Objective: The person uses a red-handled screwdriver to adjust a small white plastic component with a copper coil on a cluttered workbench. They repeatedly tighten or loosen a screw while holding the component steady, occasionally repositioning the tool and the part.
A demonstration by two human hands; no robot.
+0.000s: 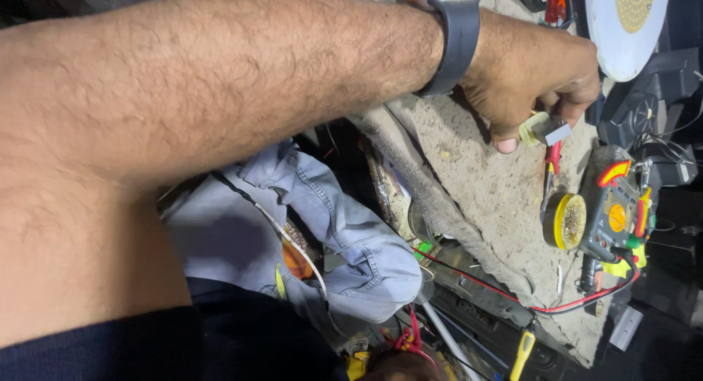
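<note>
Worktop (pixel 498 198): rough, sandy-grey slab running from far left to near right, crumbled along its near edge; carries all the items below.

Jeans (pixel 322 227): pale blue denim, crumpled below the near edge of the worktop, with a white wire trailing over them.

Lamp disc (pixel 626 26): round white panel with a yellow centre, far right, just beyond the hand.

Multimeter (pixel 615 216): grey body with yellow and red trim and an orange dial, on the right of the worktop; a red lead (pixel 556 304) runs from it along the near edge.

Solder-paste tin (pixel 565 221): open, round, yellow rim, just left of the multimeter.

Left hand (pixel 531 77): reaches across from the left with a dark wristband (pixel 458 44) on the wrist; fingers curled under, thumb and forefinger pinching a small part.

Small part (pixel 544 130): pale yellow-green roll with a grey block-like end, held just above the worktop, far of the tin. Judged light and stiff, small enough to slip; best taken by its flat sides in a fingertip pinch. Its exact kind cannot be told.

Right hand: only a sliver shows at the bottom edge; whether it grips anything cannot be told.
</note>
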